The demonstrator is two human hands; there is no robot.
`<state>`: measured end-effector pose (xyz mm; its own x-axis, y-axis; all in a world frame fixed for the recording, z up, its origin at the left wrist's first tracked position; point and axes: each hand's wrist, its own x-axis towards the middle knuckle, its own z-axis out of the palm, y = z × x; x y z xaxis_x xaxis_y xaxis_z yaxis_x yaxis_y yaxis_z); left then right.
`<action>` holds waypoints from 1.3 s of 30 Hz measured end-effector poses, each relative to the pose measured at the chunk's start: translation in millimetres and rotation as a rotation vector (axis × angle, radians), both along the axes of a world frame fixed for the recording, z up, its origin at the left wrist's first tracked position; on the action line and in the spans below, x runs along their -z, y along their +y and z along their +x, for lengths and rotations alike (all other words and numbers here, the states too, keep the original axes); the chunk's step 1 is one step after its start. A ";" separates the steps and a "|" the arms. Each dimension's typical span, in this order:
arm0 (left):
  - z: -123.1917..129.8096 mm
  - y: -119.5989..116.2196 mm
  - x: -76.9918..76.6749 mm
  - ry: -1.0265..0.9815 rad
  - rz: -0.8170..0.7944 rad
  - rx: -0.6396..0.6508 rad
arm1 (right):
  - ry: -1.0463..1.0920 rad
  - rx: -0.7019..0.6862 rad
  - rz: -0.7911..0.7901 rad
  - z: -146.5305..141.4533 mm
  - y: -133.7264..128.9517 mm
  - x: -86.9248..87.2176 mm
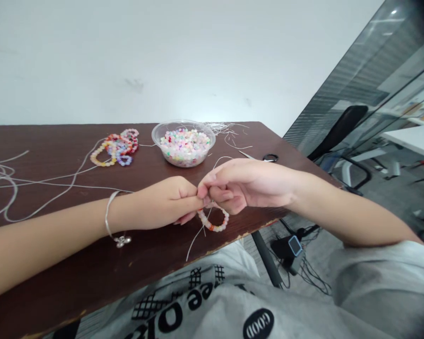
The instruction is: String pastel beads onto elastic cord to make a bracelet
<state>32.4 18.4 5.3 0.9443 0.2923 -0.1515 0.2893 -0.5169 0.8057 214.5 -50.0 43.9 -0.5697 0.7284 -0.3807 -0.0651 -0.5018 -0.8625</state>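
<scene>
A small ring of white, pink and orange beads (218, 228) hangs below my fingertips, near the front edge of the table. My left hand (173, 201) is closed in a pinch on the top of this bracelet, where its white cord comes together. From the right, my right hand (235, 187) meets it with thumb and forefinger pinched at the same spot; the cord between the fingertips is mostly hidden. Thin cord ends stick out above and below the fingers. A clear plastic bowl (183, 157) full of pastel beads stands behind my hands.
Finished bead bracelets (118, 147) lie in a pile at the back left. Long white cord (12, 188) loops over the left of the brown table (49, 141). Cord scraps (221, 128) lie behind the bowl, and scissors (270, 158) behind my right wrist.
</scene>
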 end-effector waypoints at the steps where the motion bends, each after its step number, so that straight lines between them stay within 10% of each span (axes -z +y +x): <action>1: 0.0 0.2 1.0 -0.008 -0.020 -0.022 | -0.005 0.012 0.006 -0.2 2.9 1.6; 13: 4.2 6.1 6.0 -0.058 -0.286 -0.178 | 0.173 0.232 -0.067 -8.9 -0.7 13.6; 22: -6.1 -18.1 -1.7 -0.149 0.741 0.455 | -0.208 -0.399 0.065 15.5 -3.7 -3.1; 32: -3.1 -8.4 -8.0 -0.243 -0.198 -0.194 | -0.341 0.370 0.607 -3.1 -22.5 -6.0; 39: 2.1 -8.2 -3.2 -0.307 -0.423 -0.328 | -0.328 0.290 0.757 -21.9 -14.3 24.9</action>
<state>34.5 10.2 8.5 0.8340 0.5492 -0.0534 0.1017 -0.0579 0.9931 192.6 -64.3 18.9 -0.2689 0.9512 0.1514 0.2085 0.2110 -0.9550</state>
